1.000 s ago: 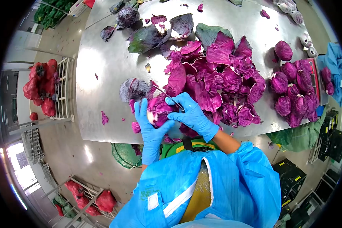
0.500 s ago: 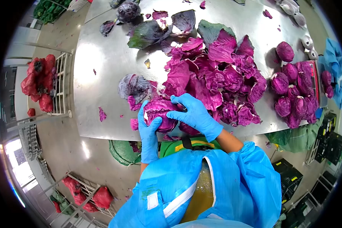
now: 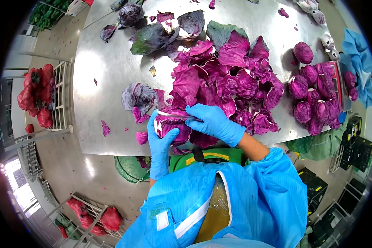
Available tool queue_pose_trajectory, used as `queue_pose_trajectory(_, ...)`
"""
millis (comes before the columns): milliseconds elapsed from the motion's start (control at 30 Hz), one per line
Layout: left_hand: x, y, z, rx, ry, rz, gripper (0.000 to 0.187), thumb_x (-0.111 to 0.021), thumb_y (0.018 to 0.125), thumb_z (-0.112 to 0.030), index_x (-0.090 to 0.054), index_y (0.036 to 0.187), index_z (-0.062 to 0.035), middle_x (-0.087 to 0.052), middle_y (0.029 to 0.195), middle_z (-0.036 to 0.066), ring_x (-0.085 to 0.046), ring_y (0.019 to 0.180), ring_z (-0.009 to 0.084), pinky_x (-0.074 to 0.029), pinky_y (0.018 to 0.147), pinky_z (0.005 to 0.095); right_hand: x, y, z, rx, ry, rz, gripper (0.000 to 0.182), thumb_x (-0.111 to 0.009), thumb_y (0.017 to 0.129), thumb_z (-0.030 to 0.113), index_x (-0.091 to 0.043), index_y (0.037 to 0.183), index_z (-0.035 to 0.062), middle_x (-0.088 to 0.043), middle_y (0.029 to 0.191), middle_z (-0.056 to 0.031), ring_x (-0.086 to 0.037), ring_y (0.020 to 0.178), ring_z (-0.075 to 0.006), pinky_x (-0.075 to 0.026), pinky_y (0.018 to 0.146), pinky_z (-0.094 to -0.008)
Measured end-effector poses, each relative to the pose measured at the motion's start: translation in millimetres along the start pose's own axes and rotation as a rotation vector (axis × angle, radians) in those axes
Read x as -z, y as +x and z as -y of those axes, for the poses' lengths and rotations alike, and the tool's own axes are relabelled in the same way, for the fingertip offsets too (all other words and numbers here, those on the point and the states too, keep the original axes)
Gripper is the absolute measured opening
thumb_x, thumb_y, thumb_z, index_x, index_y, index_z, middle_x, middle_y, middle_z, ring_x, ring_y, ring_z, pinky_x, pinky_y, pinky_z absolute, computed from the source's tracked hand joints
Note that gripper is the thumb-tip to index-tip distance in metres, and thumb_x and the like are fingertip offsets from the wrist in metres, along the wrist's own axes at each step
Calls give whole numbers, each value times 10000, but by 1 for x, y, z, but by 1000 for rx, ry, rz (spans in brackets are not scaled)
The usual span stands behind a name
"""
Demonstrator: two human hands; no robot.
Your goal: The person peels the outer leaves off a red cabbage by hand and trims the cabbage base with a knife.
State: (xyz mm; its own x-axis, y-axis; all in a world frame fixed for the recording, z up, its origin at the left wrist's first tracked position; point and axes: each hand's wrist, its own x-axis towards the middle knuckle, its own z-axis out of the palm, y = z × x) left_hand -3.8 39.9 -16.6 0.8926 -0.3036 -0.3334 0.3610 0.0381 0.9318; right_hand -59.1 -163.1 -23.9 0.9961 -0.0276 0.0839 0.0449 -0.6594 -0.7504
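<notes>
A red cabbage (image 3: 178, 131) rests in my left hand (image 3: 161, 142), whose blue-gloved fingers and thumb grip it from the left, near the table's front edge. My right hand (image 3: 214, 123), also gloved in blue, closes on a thin knife (image 3: 175, 116); the blade lies across the top of the cabbage. Behind and to the right spreads a heap of loose purple leaves (image 3: 231, 82). A greyish-purple cabbage piece (image 3: 137, 97) lies just beyond my left hand.
On the steel table (image 3: 97, 136), trimmed cabbages (image 3: 312, 93) are grouped at the right, beside a red-edged device (image 3: 338, 80). Dark outer leaves (image 3: 153, 39) lie at the back left. Red sacks (image 3: 39, 95) stand on a rack at the left; black crates (image 3: 312, 186) are at the lower right.
The knife now shows as a line across the cabbage's top, and my right hand has turned to lie flatter beside it. The whole view has shifted slightly.
</notes>
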Motion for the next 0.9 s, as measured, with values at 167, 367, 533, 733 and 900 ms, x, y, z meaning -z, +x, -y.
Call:
queue_pose_trajectory(167,0,3,-1,-29,52,51,921,-890,659,-123,-384,1425,-44,-490,1360,119,-520,1217,235,-450,1044,378,0,-1,-7,93,-87,1,407,-709,814,273,-624,1144,49,-662,978,-106,-674,785,-291,-548,629,-374)
queue_pose_trajectory(367,13,7,0,-9,40,98,927,-892,636,-121,-406,1423,-51,-509,1350,118,-538,1200,236,-444,1051,384,0,-1,-26,109,-472,-222,122,-652,804,250,-630,805,131,-575,730,-73,-626,659,-249,-502,518,-393)
queue_pose_trajectory(533,25,4,-8,23,29,127,959,-891,616,-113,-400,1438,-67,-516,1352,118,-534,1211,239,-439,1051,380,54,2,-9,-51,-246,-411,398,-742,797,218,-647,1168,108,-639,924,-95,-645,711,-238,-536,605,-336)
queue_pose_trajectory(733,25,7,-5,29,40,142,972,-888,627,-87,-372,1451,-62,-522,1344,124,-546,1199,234,-465,1026,375,4,9,21,-9,149,53,590,-777,791,295,-582,1317,113,-634,1085,-123,-646,968,-251,-525,844,-334)
queue_pose_trajectory(900,25,10,-4,22,46,168,969,-896,629,-101,-370,1441,-42,-533,1324,128,-560,1182,235,-481,1010,377,-6,17,3,166,129,75,516,-695,823,365,-590,1257,105,-615,949,-95,-646,825,-304,-535,674,-408)
